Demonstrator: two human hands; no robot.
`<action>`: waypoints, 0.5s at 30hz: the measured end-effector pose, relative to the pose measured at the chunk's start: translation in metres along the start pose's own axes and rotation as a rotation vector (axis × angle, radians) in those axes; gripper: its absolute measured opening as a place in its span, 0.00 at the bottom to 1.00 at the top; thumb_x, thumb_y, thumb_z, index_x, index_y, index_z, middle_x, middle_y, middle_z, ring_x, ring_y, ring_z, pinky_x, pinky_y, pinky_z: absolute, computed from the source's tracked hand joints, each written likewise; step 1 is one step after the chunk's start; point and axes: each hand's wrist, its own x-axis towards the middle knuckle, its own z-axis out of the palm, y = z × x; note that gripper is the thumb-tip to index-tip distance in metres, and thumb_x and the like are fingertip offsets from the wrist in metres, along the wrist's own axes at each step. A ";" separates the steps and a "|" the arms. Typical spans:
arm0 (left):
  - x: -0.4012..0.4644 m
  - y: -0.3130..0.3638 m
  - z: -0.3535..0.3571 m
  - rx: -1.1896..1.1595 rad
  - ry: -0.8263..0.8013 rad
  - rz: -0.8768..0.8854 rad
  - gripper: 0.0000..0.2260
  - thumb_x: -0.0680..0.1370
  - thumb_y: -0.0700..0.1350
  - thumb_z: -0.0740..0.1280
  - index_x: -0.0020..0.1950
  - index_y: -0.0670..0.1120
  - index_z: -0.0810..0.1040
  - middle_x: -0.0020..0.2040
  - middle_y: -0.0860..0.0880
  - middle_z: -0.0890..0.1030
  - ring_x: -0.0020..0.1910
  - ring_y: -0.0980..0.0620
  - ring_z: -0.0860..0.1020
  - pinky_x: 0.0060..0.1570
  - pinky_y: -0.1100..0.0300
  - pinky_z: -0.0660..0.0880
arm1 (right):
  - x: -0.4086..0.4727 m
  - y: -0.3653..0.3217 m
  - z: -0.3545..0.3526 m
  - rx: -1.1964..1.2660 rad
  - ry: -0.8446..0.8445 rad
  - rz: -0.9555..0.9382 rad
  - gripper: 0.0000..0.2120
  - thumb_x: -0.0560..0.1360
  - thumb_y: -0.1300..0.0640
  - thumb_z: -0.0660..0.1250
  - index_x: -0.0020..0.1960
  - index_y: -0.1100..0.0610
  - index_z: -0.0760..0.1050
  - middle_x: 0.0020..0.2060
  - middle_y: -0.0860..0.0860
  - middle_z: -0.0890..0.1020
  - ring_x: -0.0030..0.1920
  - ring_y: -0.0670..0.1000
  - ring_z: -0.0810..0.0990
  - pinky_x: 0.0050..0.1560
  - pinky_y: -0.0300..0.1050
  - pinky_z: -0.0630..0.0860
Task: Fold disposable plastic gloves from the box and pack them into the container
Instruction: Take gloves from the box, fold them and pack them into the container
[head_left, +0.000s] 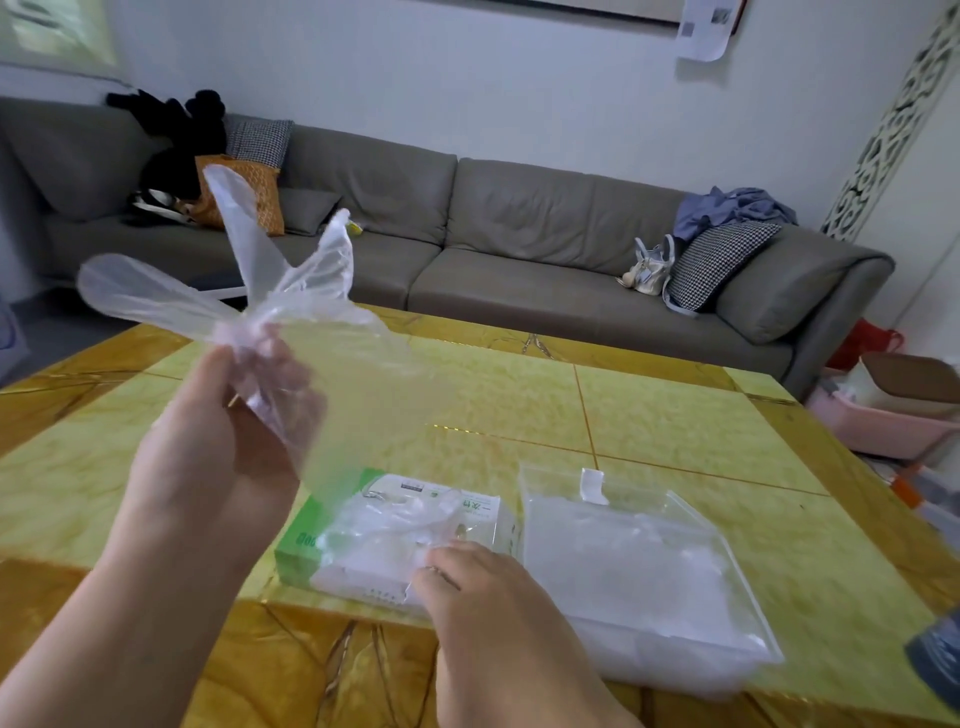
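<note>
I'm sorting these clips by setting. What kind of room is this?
Most likely a home living room: a long grey sofa with cushions and loose clothes stands behind a low yellow table.

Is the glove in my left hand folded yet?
No, unfolded: the glove hangs bunched from the left hand, its finger parts splayed out.

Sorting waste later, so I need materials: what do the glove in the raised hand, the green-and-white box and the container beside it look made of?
Glove: thin translucent plastic film, glossy and crinkled; the sofa shows through it.
Box: seemingly printed cardboard, matte green and white, with sharp folded edges.
Container: clear, stiffer plastic, glossy, apparently with a flat lid; contents look whitish through it.
</note>
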 end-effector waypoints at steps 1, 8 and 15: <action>-0.004 -0.002 0.003 0.008 -0.002 -0.007 0.05 0.76 0.41 0.65 0.42 0.50 0.75 0.41 0.56 0.78 0.37 0.59 0.76 0.40 0.66 0.74 | -0.001 -0.001 -0.001 0.030 0.007 0.017 0.24 0.76 0.64 0.59 0.72 0.54 0.71 0.77 0.46 0.65 0.80 0.50 0.57 0.76 0.42 0.57; -0.023 -0.045 0.012 0.055 0.082 -0.083 0.09 0.85 0.43 0.62 0.54 0.41 0.80 0.44 0.50 0.82 0.37 0.56 0.81 0.39 0.61 0.80 | -0.022 0.001 -0.048 0.886 0.396 0.192 0.14 0.72 0.46 0.70 0.57 0.44 0.79 0.55 0.39 0.83 0.56 0.44 0.83 0.59 0.41 0.79; -0.047 -0.087 0.020 0.236 0.027 -0.174 0.14 0.85 0.41 0.61 0.46 0.39 0.83 0.45 0.41 0.84 0.41 0.46 0.84 0.41 0.54 0.84 | -0.020 0.036 -0.073 1.428 0.714 0.450 0.09 0.82 0.57 0.70 0.47 0.62 0.82 0.40 0.58 0.85 0.36 0.56 0.85 0.35 0.47 0.81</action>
